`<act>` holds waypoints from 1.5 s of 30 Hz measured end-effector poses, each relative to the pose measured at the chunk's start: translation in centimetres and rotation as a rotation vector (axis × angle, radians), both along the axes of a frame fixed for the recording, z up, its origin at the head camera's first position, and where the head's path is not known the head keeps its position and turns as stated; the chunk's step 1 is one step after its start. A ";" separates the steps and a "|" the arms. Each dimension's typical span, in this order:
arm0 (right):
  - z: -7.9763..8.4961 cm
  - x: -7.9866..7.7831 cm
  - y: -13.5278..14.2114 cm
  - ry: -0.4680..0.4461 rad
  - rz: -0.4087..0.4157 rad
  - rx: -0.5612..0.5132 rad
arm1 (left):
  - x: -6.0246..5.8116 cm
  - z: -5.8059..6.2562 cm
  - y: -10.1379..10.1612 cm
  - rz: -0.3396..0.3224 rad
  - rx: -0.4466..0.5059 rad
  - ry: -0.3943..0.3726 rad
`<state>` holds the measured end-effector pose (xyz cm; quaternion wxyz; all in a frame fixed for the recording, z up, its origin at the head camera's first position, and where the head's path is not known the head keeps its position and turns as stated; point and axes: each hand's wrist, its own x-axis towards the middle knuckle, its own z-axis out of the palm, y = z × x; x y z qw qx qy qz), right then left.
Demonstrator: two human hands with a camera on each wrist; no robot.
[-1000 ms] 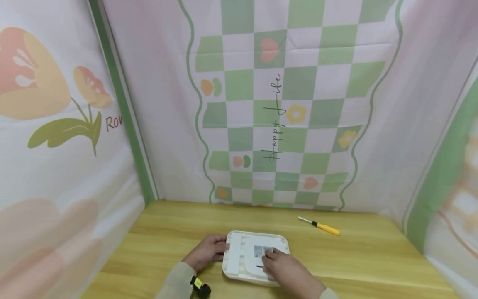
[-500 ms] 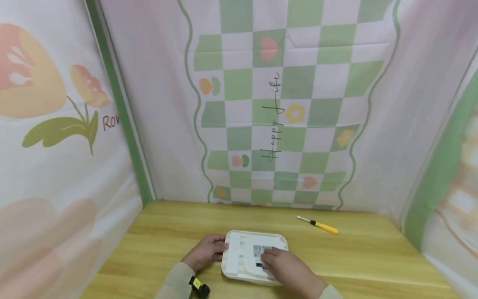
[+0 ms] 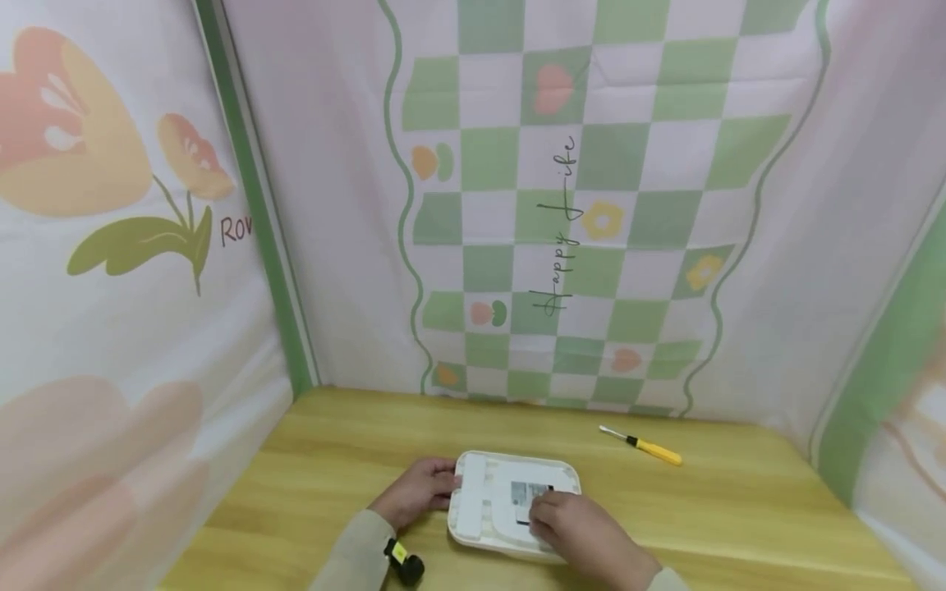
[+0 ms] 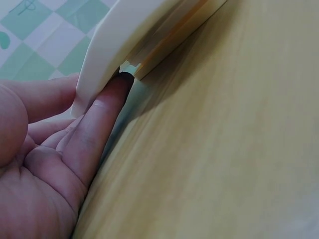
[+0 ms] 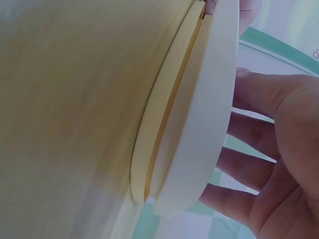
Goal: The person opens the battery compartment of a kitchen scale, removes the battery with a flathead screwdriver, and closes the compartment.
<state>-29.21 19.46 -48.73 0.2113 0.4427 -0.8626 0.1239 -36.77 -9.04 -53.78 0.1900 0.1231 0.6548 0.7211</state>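
A flat white device with rounded corners, like a kitchen scale turned face down, lies on the table. A grey printed label and dark slits show on its raised panel. My left hand grips the device's left edge; in the left wrist view, one finger reaches underneath while another digit presses the rim. My right hand rests its fingertips on the panel beside the label, covering part of it. In the right wrist view, its fingers are spread and touch the white casing, above a thinner cream plate.
A yellow-handled screwdriver lies behind and right of the device, tip towards the left. A black wrist camera sits at the left cuff. Printed cloth walls enclose the wooden table.
My right fingertips have shifted slightly over the panel, and the dark slits beside them have changed in shape and place. The left hand keeps its grip. The head view has moved a little.
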 end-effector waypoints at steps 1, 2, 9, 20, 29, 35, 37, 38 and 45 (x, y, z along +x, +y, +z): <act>0.1 0.0 0.0 -0.004 -0.005 -0.004 | 0.0 0.2 0.0 -0.002 0.001 0.002; 0.1 0.0 0.0 -0.009 -0.008 -0.006 | 0.0 0.3 0.1 -0.005 -0.001 0.004; 0.4 0.3 0.0 0.007 -0.013 -0.013 | 0.0 0.6 0.2 0.006 -0.023 -0.010; 0.3 0.1 0.1 0.029 -0.093 0.000 | -0.2 0.3 0.3 0.022 -0.021 -0.011; 0.2 0.0 0.1 0.086 -0.130 -0.007 | -0.3 0.5 0.3 0.017 -0.034 -0.018; 0.4 -0.1 0.2 0.105 -0.136 -0.017 | -0.2 0.4 0.2 0.017 -0.041 -0.022; 0.5 -0.2 0.3 0.113 -0.130 -0.023 | -0.2 0.3 0.2 0.019 -0.041 -0.020; 0.5 -0.3 0.3 0.116 -0.123 -0.029 | -0.2 0.3 0.2 0.020 -0.041 -0.020; 0.8 -0.1 0.4 0.135 -0.102 -0.057 | -0.2 0.3 0.1 0.016 -0.047 -0.020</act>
